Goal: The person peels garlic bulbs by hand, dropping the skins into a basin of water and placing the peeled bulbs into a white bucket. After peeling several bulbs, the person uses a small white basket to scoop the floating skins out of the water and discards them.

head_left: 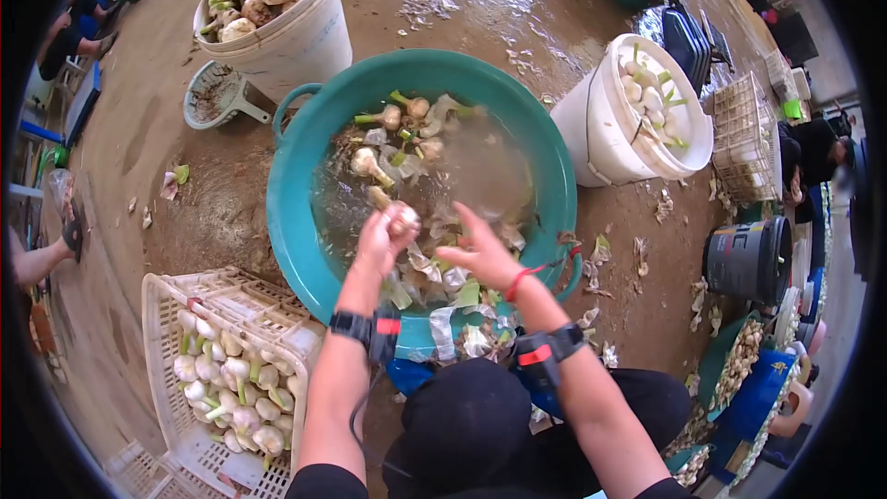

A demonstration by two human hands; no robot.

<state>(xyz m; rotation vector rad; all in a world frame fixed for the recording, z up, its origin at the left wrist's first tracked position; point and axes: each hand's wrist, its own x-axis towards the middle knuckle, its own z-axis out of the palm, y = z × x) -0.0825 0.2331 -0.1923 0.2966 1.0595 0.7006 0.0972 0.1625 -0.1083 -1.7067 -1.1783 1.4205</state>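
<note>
My left hand point(377, 242) is closed around a garlic bulb point(403, 220), its stem pointing up and left, above a wide teal tub point(305, 254). To its right, my right hand point(479, 249) has its fingers spread over the tub with nothing in them. Murky water point(480, 162) fills the tub. Several garlic bulbs with short green stems float near the far side, among them one bulb point(366, 163) just beyond my left hand. Peeled skins point(425, 263) lie in the water close to both hands.
A white bucket point(319, 32) of unpeeled garlic stands far left beside a grey-green dipper point(208, 111). Another white bucket point(591, 120) holds peeled bulbs at right. A plastic crate point(162, 333) of clean bulbs sits at left, a black bucket point(735, 263) at right. People work at both edges.
</note>
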